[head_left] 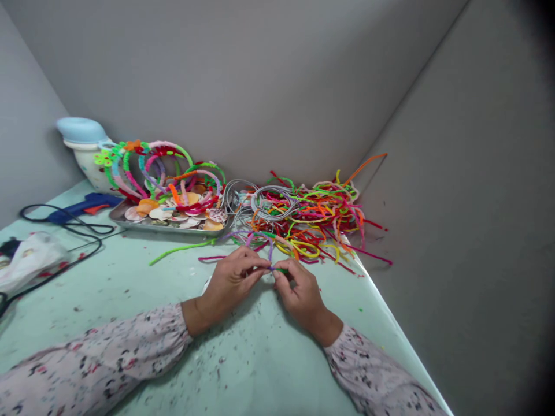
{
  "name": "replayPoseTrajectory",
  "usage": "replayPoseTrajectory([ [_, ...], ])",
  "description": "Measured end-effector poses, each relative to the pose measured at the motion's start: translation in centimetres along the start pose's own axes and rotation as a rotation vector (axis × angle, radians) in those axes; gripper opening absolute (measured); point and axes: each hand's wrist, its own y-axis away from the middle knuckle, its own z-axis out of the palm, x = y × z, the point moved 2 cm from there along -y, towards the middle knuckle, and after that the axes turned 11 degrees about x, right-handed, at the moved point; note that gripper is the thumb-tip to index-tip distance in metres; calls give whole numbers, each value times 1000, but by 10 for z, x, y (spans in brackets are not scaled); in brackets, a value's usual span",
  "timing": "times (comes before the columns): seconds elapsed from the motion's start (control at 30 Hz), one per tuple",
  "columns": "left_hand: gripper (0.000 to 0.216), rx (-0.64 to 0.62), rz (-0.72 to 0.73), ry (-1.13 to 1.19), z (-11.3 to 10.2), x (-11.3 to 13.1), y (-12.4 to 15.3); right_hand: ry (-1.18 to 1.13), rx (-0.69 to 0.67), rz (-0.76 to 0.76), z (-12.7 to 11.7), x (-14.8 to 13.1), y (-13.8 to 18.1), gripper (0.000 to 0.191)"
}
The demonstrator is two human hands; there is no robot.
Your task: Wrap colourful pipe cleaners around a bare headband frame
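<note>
My left hand (232, 282) and my right hand (298, 292) meet over the pale green table (130, 289), fingertips pinched together on a small purple and green pipe cleaner piece (274, 267). Both hands are closed on it. Just beyond them lies a big heap of coloured pipe cleaners (312, 216), with a loose green pipe cleaner (177, 249) to the left. Both forearms wear floral sleeves.
A metal tray (130, 222) holds shells and several pipe-cleaner-wrapped headbands (165, 170). Grey wire hoops (255, 199) sit beside it. A blue glue gun (84, 206) with a black cord, a white jar with a blue lid (84, 147) and a plastic bag (28, 257) stand left. Grey walls enclose the corner.
</note>
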Motion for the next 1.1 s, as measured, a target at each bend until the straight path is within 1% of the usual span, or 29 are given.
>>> replayPoseTrajectory([
  [0.33, 18, -9, 16, -2, 1, -2, 2, 7, -3, -2, 0, 1, 1, 11],
  [0.77, 12, -103, -35, -83, 0, 9, -4, 18, -3, -75, 0, 0, 1, 12],
  [0.97, 14, -98, -57, -52, 1, 6, -2, 32, 13, -95, -2, -2, 0, 12],
  [1.1, 15, -120, -67, -48, 2, 6, -3, 12, 30, -108, -3, -2, -1, 12],
])
